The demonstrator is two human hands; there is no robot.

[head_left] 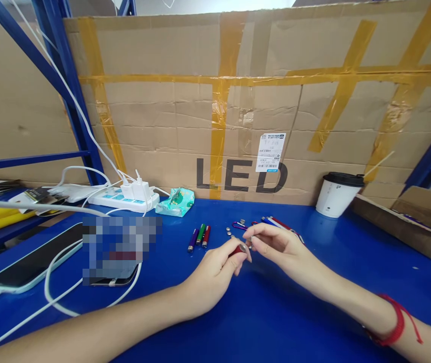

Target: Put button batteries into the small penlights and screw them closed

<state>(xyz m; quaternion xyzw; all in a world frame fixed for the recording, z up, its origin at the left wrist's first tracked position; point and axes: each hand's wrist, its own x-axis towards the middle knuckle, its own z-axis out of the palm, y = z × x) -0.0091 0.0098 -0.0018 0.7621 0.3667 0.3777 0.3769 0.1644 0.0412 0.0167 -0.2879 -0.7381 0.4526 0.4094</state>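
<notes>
My left hand [215, 280] is closed around a small red metal tube [240, 249], its silvery round end facing up between thumb and fingers. Just to the right, my right hand [281, 244] pinches a small silver piece [252, 241], partly hidden by the fingertips, close to the tube's end. Small round silver pieces like button cells [229, 231] lie on the blue table behind my hands. A purple carabiner clip [240, 226] lies near them. To the left, a purple tube [193, 241], a green tube [200, 234] and a red tube [206, 236] lie side by side, like mini flashlights.
Behind my right hand lie several coloured slim tubes [278, 223]. A lidded paper cup [338, 195] and an open cardboard box [408, 227] stand at right. At left are a phone [37, 259], white cables, a power strip [124, 201] and a green packet [176, 202]. Cardboard [155, 126] walls the back.
</notes>
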